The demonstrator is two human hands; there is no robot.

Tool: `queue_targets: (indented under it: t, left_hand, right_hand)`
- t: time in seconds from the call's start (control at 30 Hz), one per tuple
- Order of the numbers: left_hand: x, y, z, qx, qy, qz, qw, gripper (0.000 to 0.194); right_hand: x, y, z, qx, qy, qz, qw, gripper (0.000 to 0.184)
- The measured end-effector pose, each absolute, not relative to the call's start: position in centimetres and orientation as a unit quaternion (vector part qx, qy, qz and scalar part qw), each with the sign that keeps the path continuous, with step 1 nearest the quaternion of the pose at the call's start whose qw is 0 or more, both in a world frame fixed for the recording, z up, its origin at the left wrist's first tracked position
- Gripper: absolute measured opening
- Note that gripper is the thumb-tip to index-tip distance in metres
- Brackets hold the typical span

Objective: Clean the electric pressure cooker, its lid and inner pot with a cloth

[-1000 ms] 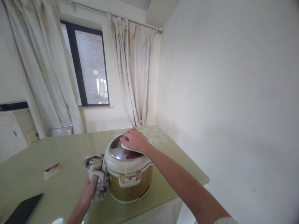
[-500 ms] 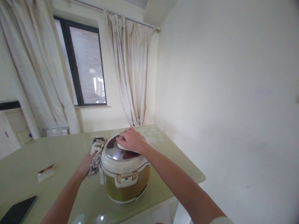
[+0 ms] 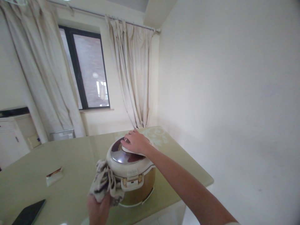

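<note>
A rice cooker [image 3: 138,190] with a cream rim, a shiny dark lid and a gold-brown body stands upright on the table. My right hand [image 3: 136,142] lies over the top of its lid, fingers curled round the pale handle part. In my left hand [image 3: 99,203] is a bunched grey-and-white cloth [image 3: 103,182], pressed against the cooker's near left side by the front latch [image 3: 132,181]. The cloth hides part of the cooker's body and most of my left fingers.
The pale green table [image 3: 77,156] has its right edge near the white wall [image 3: 222,93]. A dark tablet or phone [image 3: 29,212] lies at the near left, and a small clear packet [image 3: 54,176] sits behind it. Curtains [image 3: 131,68] and a window [image 3: 90,68] are beyond.
My left hand has moved with the cloth from the cooker's left side toward its front. The right hand has stayed on the lid. The view has shifted slightly.
</note>
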State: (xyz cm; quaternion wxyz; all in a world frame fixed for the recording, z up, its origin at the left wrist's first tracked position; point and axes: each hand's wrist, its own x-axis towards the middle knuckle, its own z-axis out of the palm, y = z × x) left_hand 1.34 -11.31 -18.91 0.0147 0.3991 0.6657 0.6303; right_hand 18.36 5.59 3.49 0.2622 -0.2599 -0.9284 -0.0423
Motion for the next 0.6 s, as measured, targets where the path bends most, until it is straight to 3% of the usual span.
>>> queue_targets:
  t: [0.2, 0.37, 0.47, 0.6]
  left_hand:
    - [7.7, -12.5, -17.2, 0.57, 0.531, 0.607, -0.157, 0.035]
    - [5.9, -12.8, -14.7, 0.643, 0.485, 0.552, -0.213, 0.03]
    - [3.4, -13.1, -16.8, 0.63, 0.511, 0.556, -0.181, 0.032]
    - [2.4, -13.1, -22.9, 0.518, 0.601, 0.595, -0.127, 0.035]
  right_hand:
    - [18.6, 5.3, 3.7, -0.265, -0.928, -0.043, 0.257, 0.044]
    - [18.5, 5.3, 3.6, -0.262, -0.928, -0.05, 0.262, 0.044]
    - [18.5, 5.3, 3.6, -0.262, -0.927, -0.049, 0.262, 0.044]
    - [18.6, 5.1, 3.7, -0.262, -0.927, -0.047, 0.265, 0.043]
